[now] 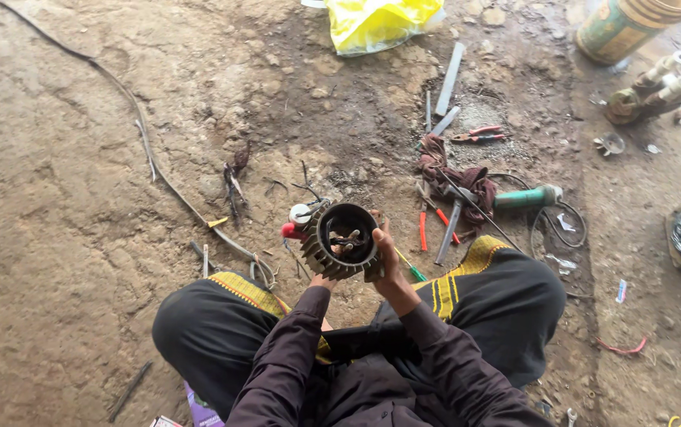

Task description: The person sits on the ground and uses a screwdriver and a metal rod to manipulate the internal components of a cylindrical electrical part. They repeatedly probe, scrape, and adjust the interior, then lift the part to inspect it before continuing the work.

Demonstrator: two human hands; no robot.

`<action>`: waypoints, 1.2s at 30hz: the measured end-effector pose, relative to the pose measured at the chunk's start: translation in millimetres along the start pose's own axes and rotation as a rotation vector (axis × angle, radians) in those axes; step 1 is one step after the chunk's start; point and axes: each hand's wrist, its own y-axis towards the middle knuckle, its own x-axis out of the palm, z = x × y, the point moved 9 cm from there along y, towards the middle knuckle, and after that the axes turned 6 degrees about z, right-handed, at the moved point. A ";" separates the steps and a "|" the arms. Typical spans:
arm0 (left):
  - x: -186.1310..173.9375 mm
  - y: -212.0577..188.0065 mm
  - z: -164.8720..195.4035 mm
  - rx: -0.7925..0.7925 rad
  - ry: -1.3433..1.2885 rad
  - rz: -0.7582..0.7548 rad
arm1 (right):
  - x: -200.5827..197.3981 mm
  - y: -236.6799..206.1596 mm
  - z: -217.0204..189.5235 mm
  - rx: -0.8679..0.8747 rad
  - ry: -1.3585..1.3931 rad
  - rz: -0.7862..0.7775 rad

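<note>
the left hand (pixel 323 278) was mostly hidden under the finned motor housing (pixel 342 241), so its grip could not be told. the right hand (pixel 384 253), wrist bent up, grasped the housing's right rim with fingers curled over it. the housing was held above the dirt floor (pixel 79 198) between the knees, open end and long axis pointing up toward the camera; its inner parts were hard to make out.

Bare dirt floor (pixel 64 198), stony, dark-stained patch near middle, probably daylight; no walls visible.
</note>
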 end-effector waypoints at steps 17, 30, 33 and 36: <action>-6.6 -26.3 7.4 0.011 -0.155 0.044 | 6.0 -12.7 -2.4 0.047 -0.196 -0.030; -41.8 -32.3 19.7 0.088 -0.460 -0.048 | -32.0 22.0 44.9 0.088 0.049 0.029; -48.9 -35.4 19.1 0.093 -0.412 0.010 | -21.1 25.7 39.7 0.068 -0.028 -0.016; -56.2 -37.7 18.9 0.087 -0.329 0.041 | -26.1 26.2 40.3 0.122 0.001 -0.007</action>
